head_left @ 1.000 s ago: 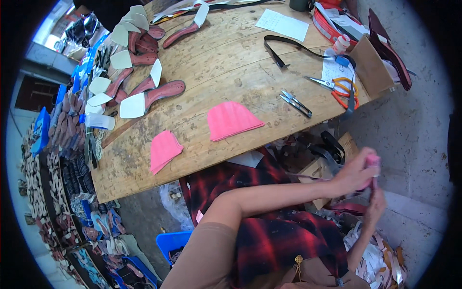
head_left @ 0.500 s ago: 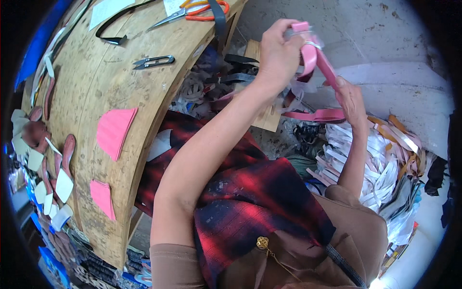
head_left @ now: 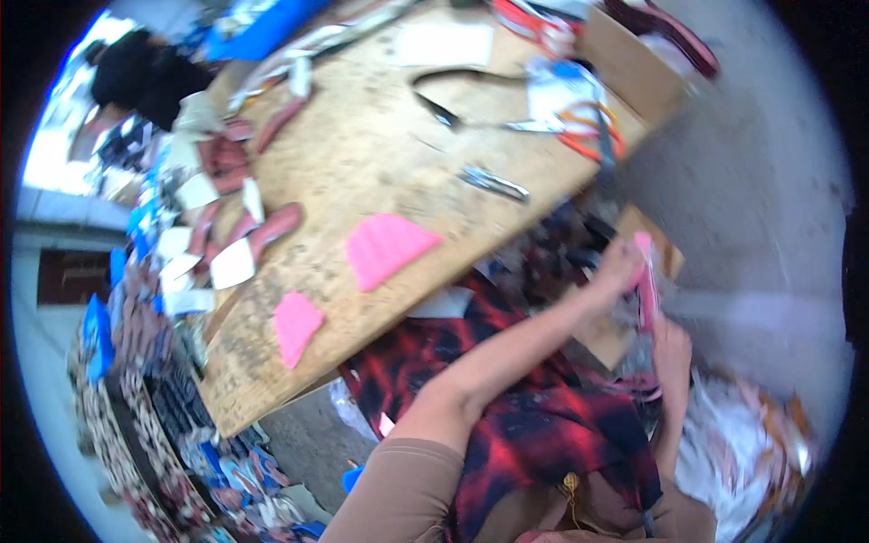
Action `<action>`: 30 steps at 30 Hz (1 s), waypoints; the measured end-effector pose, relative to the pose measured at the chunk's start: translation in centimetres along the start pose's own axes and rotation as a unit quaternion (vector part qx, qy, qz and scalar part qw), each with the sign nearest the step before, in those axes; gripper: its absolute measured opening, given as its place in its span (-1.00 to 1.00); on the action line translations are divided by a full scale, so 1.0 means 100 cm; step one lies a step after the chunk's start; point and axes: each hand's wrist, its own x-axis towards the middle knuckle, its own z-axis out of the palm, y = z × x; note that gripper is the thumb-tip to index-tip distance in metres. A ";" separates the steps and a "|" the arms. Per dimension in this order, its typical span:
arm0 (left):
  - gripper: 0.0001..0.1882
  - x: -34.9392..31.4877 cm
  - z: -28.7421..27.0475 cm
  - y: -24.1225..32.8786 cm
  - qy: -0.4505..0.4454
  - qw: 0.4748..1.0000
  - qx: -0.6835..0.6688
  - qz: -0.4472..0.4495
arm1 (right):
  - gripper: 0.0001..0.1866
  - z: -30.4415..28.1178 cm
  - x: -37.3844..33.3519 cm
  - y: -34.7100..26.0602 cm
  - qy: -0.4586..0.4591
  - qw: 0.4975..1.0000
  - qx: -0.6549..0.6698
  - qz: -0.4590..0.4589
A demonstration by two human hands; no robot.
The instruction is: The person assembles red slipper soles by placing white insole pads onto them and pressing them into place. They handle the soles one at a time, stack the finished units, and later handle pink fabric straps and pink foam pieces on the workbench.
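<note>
To the right of the table's edge, my left hand (head_left: 621,264) is closed on the upper end of a pink strap (head_left: 646,303). My right hand (head_left: 671,348) grips it lower down, with a stretch of strap running between the two. Motion blur hides the finer finger positions. More pink strap hangs below, beside the checked red and black cloth (head_left: 507,371) over my lap. On the table lie a larger pink fabric stack (head_left: 389,251), a smaller pink piece (head_left: 297,328) and small thread snips (head_left: 494,183), all out of my hands.
The wooden table (head_left: 362,172) slants across the left, its edge near my left arm. On it lie orange-handled scissors (head_left: 588,131), a black strap (head_left: 425,95) and dark red pieces with white scraps. White strips (head_left: 733,443) heap at my right. Another person (head_left: 149,77) is far left.
My view has swung left, so the table takes up more of it. Both hands, still holding the pink strap, appear lower and closer together along it.
</note>
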 end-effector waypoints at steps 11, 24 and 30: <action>-0.45 0.009 -0.007 0.019 0.117 0.990 0.082 0.000 | -0.42 0.009 0.023 -0.039 -0.042 0.987 0.151 0.039; -0.32 0.046 -0.091 0.006 0.138 0.978 -0.043 -0.149 | -0.42 -0.084 -0.022 -0.007 0.223 0.874 0.398 0.165; -0.04 0.029 -0.172 -0.008 0.055 0.974 0.023 -0.219 | -0.43 -0.155 -0.019 -0.050 0.403 0.839 0.366 -0.022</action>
